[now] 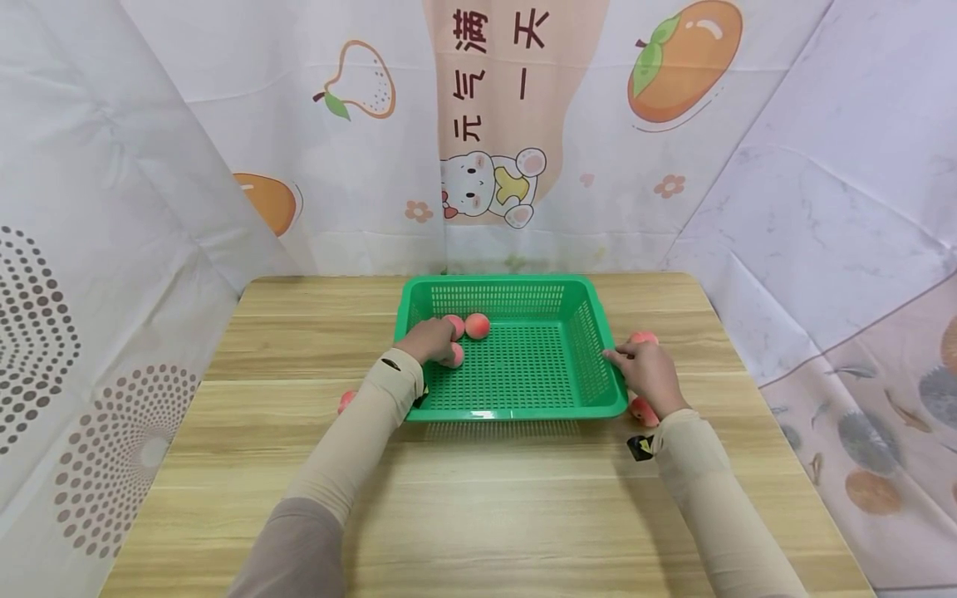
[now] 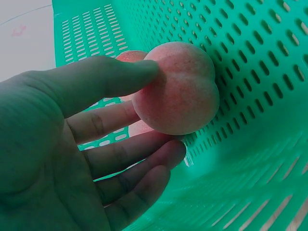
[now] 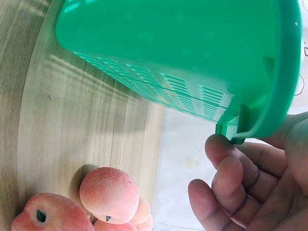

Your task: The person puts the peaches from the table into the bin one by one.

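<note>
Hanging behind your work, a white fabric backdrop (image 1: 359,191) carries printed fruit, a cartoon bear (image 1: 471,187) and dark red characters (image 1: 468,75) turned on their side. In front of it you have a wood-grain table (image 1: 478,515). Toward its far edge sits a green perforated plastic basket (image 1: 523,413), rectangular, with a broad rim. Your forearms reach in from the near side wearing beige sleeves (image 1: 359,440), the left one turning grey-brown higher up.

Your left hand (image 1: 429,339) is inside the basket at its left end, grasping a peach (image 1: 454,355) with your thumb on one side and fingers on the other; your ring and little fingers extend below it. Your right hand (image 1: 650,374) is pinching the basket's right rim, the remaining fingers loosely bent beneath.

You have two more peaches (image 1: 477,325) in the basket just beyond the held one, the nearer to your hand partly covered by it. Outside, a lone peach (image 1: 346,401) shows past your left sleeve, partly hidden, and at least four pinkish-red peaches (image 3: 109,195) lie bunched on the table beside the basket's right wall. One of those shows you a tiny dark green stem (image 3: 41,215).
</note>
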`<state>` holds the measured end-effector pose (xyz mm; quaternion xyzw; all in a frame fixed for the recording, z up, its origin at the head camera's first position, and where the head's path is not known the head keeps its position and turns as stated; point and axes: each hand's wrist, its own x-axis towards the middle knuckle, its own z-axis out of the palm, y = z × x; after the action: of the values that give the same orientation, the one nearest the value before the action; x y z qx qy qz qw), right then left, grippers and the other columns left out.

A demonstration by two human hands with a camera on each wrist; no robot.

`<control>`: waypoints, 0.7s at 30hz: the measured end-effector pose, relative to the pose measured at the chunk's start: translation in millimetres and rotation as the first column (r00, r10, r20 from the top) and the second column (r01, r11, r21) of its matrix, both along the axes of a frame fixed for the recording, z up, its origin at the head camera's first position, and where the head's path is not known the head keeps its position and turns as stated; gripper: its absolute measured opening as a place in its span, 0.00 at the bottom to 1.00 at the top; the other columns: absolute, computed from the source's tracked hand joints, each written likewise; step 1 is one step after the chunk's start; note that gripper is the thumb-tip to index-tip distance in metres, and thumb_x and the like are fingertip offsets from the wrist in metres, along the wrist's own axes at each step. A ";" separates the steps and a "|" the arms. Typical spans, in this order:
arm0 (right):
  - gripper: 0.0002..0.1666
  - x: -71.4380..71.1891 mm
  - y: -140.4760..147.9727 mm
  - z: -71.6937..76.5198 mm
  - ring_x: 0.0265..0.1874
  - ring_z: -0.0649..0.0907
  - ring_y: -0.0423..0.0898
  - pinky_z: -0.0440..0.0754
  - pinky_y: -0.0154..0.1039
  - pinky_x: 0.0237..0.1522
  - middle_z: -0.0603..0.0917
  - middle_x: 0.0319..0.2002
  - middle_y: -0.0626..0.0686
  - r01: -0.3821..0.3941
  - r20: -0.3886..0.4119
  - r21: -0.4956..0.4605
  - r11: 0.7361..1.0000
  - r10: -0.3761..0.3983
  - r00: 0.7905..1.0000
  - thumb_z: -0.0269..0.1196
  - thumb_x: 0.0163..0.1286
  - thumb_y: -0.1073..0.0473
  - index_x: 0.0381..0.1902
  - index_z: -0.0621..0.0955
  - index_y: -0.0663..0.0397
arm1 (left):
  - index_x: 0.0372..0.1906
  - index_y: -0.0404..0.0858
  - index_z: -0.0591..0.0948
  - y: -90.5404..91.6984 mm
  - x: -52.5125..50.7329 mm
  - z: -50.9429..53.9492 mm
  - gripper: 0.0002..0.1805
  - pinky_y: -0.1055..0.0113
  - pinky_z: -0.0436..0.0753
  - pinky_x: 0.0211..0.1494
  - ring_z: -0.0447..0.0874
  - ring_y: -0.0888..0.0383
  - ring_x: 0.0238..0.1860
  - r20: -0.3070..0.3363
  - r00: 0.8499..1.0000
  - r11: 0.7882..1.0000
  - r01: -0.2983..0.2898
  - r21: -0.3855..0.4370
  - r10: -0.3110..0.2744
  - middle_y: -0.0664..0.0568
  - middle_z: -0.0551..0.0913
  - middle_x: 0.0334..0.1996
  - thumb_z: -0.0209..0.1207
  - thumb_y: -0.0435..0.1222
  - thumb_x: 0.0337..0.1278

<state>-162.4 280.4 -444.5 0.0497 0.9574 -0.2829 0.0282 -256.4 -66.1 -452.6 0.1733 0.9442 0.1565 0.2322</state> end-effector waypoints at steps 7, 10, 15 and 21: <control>0.25 -0.2 -0.4 0.6 0.24 0.80 0.45 0.76 0.35 0.25 0.85 0.44 0.68 -0.004 0.001 -0.001 1.000 0.004 1.000 0.58 0.73 0.53 0.53 0.80 0.73 | 0.19 0.46 0.59 -1.3 1.0 1.1 0.20 0.64 0.55 0.32 0.50 0.58 0.25 -0.003 1.000 1.000 0.003 0.022 -0.003 0.55 0.52 0.20 0.57 0.28 0.55; 0.25 -0.6 -0.3 0.6 0.24 0.80 0.45 0.76 0.35 0.25 0.86 0.43 0.68 -0.002 0.004 -0.001 1.000 0.002 1.000 0.58 0.73 0.53 0.53 0.80 0.73 | 0.19 0.47 0.56 -1.5 1.1 1.2 0.22 0.64 0.54 0.32 0.49 0.58 0.24 -0.007 1.000 0.999 0.001 0.033 -0.001 0.55 0.51 0.19 0.56 0.28 0.56; 0.25 0.5 -0.1 1.9 0.23 0.79 0.44 0.76 0.35 0.26 0.86 0.42 0.67 -0.001 0.011 -0.002 1.000 0.001 1.000 0.58 0.73 0.53 0.54 0.80 0.73 | 0.19 0.46 0.59 -0.6 1.5 1.1 0.20 0.64 0.55 0.32 0.50 0.58 0.24 -0.019 1.000 0.999 0.007 0.035 -0.006 0.55 0.51 0.20 0.56 0.30 0.59; 0.25 2.2 -0.3 2.2 0.23 0.79 0.44 0.76 0.35 0.25 0.86 0.41 0.67 0.003 0.016 -0.008 1.000 -0.003 1.000 0.57 0.74 0.53 0.54 0.79 0.73 | 0.33 0.42 0.78 -0.5 1.7 2.6 0.03 0.64 0.62 0.34 0.62 0.57 0.29 -0.021 1.000 1.000 -0.001 0.014 0.001 0.55 0.68 0.25 0.57 0.34 0.62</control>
<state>-160.2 280.1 -442.3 0.0533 0.9560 -0.2862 0.0356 -254.7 -66.6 -450.0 0.1762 0.9455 0.1615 0.2209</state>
